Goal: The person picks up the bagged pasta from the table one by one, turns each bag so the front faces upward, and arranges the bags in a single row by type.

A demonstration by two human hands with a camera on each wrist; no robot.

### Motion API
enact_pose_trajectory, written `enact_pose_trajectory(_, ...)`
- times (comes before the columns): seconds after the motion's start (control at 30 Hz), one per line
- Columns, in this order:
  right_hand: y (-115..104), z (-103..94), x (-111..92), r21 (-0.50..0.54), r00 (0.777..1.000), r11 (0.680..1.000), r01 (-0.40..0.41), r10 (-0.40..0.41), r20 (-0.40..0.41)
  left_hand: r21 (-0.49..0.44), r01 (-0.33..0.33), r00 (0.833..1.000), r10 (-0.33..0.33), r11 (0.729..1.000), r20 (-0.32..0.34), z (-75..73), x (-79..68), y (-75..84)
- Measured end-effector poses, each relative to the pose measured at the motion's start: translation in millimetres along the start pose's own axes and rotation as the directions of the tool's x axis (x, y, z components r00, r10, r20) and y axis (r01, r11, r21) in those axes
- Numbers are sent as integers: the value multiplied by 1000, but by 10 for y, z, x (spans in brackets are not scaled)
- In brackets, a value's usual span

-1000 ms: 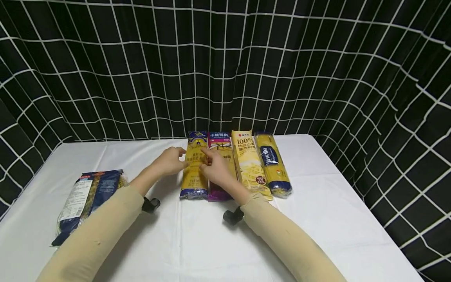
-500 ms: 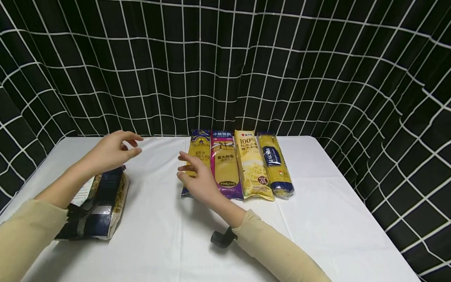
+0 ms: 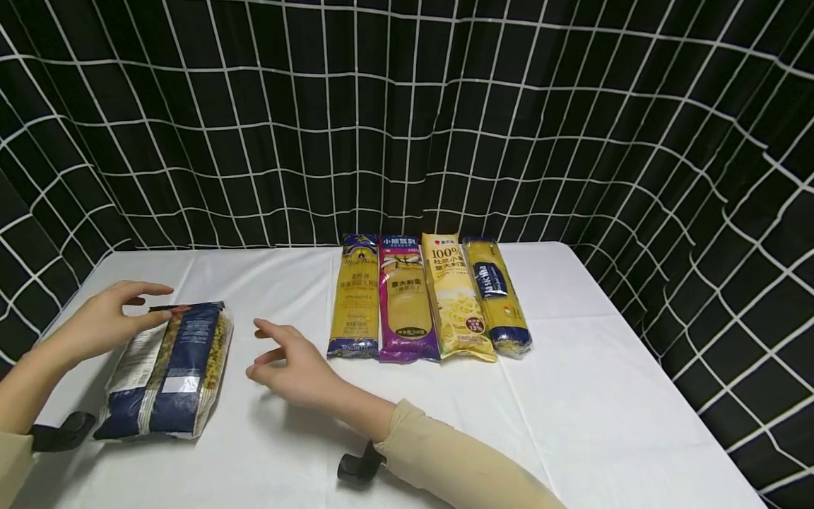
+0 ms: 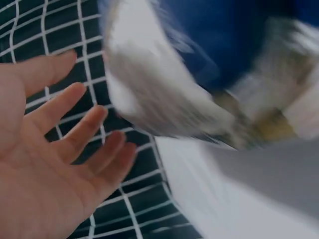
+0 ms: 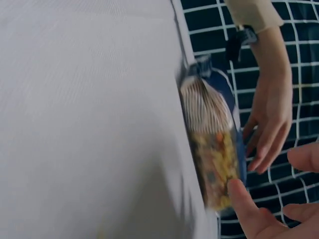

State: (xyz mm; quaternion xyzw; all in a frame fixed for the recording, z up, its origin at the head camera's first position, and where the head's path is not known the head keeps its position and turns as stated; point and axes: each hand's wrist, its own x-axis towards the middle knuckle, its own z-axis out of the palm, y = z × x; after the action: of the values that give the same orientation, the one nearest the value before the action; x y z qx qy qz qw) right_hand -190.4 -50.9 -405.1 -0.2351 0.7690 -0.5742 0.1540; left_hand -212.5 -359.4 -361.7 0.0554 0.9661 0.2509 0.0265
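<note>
A blue pasta bag (image 3: 184, 360) with a white label and a clear side showing short pasta lies at the left of the table. My left hand (image 3: 104, 322) hovers over its upper left corner, thumb and fingers spread; in the left wrist view that hand (image 4: 65, 144) is apart from the blurred bag (image 4: 214, 55). To the right of the bag, my right hand (image 3: 295, 367) is held above the cloth with relaxed fingers and nothing in them. The right wrist view shows the bag's clear side (image 5: 214, 159) between both hands, a right fingertip (image 5: 238, 194) overlapping its end.
Four long pasta packs stand side by side at the back: a yellow-and-blue spaghetti pack (image 3: 356, 297), a purple one (image 3: 407, 304), a cream one (image 3: 454, 297) and a blue-banded one (image 3: 496, 297). A gridded black curtain (image 3: 394, 141) encloses the white-clothed table (image 3: 585, 396).
Both hands have left the spaghetti pack and moved left, the left hand to the blue pasta bag, the right hand beside it. The spaghetti pack now lies uncovered in the row.
</note>
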Motion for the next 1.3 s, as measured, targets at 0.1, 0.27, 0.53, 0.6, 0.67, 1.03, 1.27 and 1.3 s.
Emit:
enact_pose_trajectory(0.1, -45, 141, 31, 16, 996, 998, -65, 64, 55, 0, 10, 997, -10, 1000, 74, 30, 9, -127)
enact_pose_trajectory(0.27, -58, 349, 72, 66, 984, 985, -157, 150, 99, -54, 27, 986, -18, 998, 166, 85, 35, -240)
enact_pose_trajectory(0.53, -31, 539, 158, 185, 973, 957, -225, 209, 102, -119, 70, 982, -48, 990, 183, 127, 24, -289)
enact_pose_trajectory(0.6, -28, 563, 183, 184, 972, 955, -232, 221, 77, -133, 61, 984, -37, 989, 173, 134, 27, -298)
enact_pose_trajectory(0.67, -25, 585, 206, 197, 971, 951, -238, 232, 54, -144, 51, 987, -28, 988, 159, 141, 32, -314)
enact_pose_trajectory(1.03, -8, 614, 296, 309, 976, 929, -205, 217, -3, -270, 22, 997, -2, 962, 77, 158, 49, -320)
enact_pose_trajectory(1.27, 16, 614, 277, 424, 981, 890, -170, 194, -15, -380, -3, 998, 26, 925, 57, 240, 58, -295)
enact_pose_trajectory(1.3, 21, 615, 277, 442, 982, 883, -162, 188, -17, -395, -7, 998, 30, 919, 52, 255, 56, -291)
